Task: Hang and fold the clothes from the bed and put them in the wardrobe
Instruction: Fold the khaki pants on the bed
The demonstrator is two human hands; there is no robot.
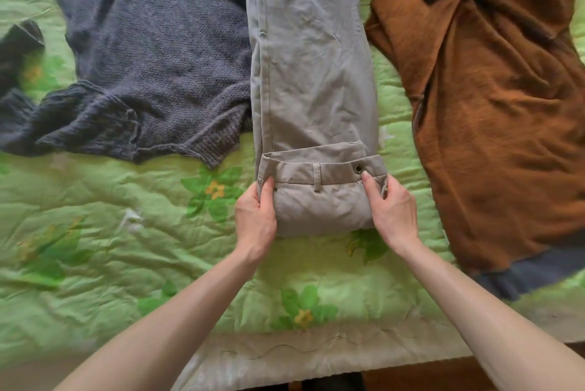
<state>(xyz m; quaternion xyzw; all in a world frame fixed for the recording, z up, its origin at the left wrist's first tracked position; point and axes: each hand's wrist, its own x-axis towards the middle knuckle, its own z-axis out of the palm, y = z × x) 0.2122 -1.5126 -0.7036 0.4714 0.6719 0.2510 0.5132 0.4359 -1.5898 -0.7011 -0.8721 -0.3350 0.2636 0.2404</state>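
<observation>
Beige trousers [310, 67] lie lengthwise down the middle of the bed, legs running away from me. Their waistband end is folded over onto the legs, the button eyelet facing up. My left hand [254, 219] grips the left side of that folded end, thumb on top. My right hand [392, 213] grips the right side, thumb pressed just below the eyelet. A dark grey knitted sweater [152, 51] lies spread out to the left of the trousers. A brown jacket [493, 99] with blue-grey ribbed cuffs and hem lies to the right.
All the clothes rest on a green quilted bedspread [110, 248] with flower prints. The bed's near edge [316, 356] runs along the bottom of the view, with dark floor beyond it. A dark sleeve [19, 51] lies at the far left.
</observation>
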